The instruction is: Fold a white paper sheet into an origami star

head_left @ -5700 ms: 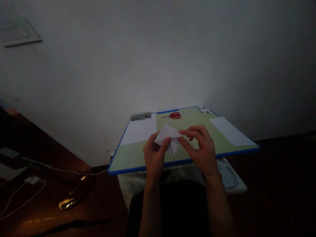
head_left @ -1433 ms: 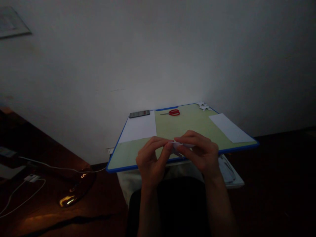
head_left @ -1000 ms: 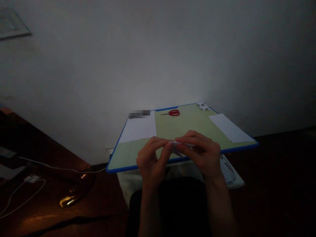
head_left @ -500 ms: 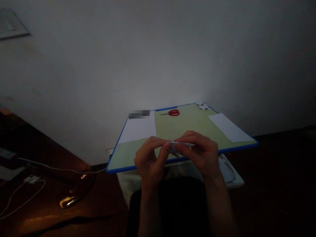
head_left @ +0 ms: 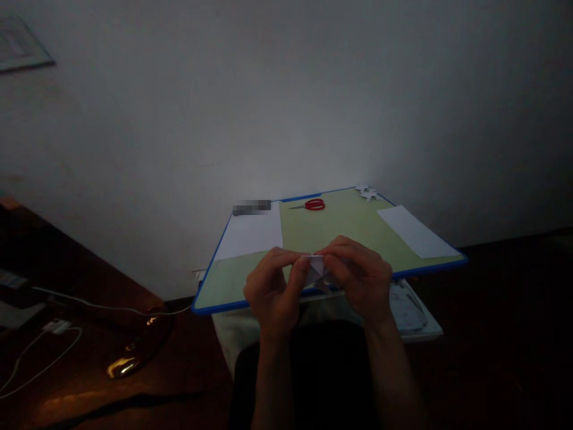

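Between my two hands is a small piece of folded white paper, held above the near edge of the green table. My left hand pinches its left side between thumb and fingers. Its right side is gripped the same way by my right hand. Creased flaps hang below the fingertips; the fingers hide part of the paper. Farther back lies a pair of red-handled scissors, blades pointing left.
A white sheet lies at the table's left, under a blurred dark object. Another white sheet is at the right. Folded paper pieces sit in the far right corner. A white cable runs at lower left.
The folded paper has turned, and more of its creased face shows now. My right hand has shifted slightly left, toward my left hand.
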The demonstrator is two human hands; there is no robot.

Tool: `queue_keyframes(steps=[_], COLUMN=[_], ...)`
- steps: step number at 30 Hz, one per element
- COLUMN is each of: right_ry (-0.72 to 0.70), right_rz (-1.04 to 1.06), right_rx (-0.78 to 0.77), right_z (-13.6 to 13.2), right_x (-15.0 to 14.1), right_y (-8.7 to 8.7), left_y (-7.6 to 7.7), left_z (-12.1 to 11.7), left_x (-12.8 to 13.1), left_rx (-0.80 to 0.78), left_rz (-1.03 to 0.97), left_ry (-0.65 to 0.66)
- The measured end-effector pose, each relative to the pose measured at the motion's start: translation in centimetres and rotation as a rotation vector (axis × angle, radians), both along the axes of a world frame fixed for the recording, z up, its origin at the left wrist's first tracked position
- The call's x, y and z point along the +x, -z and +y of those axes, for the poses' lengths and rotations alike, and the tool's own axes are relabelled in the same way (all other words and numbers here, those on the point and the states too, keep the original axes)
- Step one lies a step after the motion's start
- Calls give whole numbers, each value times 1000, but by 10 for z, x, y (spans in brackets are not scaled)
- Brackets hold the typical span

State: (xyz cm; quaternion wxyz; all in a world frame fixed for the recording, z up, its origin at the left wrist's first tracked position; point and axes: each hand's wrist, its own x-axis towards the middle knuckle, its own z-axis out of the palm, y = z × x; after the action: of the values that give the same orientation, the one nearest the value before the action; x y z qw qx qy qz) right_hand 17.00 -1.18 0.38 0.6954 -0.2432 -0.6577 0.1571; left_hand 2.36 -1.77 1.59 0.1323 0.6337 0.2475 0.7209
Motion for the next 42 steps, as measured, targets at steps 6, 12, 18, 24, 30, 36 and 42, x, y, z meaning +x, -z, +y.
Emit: queue_keyframes(steps=[6,12,18,24,30,36,42], right_ry=[-27,-149,-155,-141,-83,48,76], right_rz=[-29,-37,6,-16,-52,-118,-116], right_rx=[-5,-80,-72,-105,-61,-24,-28], right_z=[0,1,-3,2,3,0,-1], right_x=[1,4,4,5,3,1,4], right_y=[0,8,7,10,9,5,3], left_y=[2,1,0,-2,-1,1,4], left_z=[2,-2,-4,-3,-2,-2,0], left_x=[-2,-6,-4,-7,-7,-5,-5], left_rx=[13,14,19,28,-7,-26,-51], left_rz=[-40,5,17,81,68,24,48], left_ry=[-3,22,-3,-25,-20,3,-1])
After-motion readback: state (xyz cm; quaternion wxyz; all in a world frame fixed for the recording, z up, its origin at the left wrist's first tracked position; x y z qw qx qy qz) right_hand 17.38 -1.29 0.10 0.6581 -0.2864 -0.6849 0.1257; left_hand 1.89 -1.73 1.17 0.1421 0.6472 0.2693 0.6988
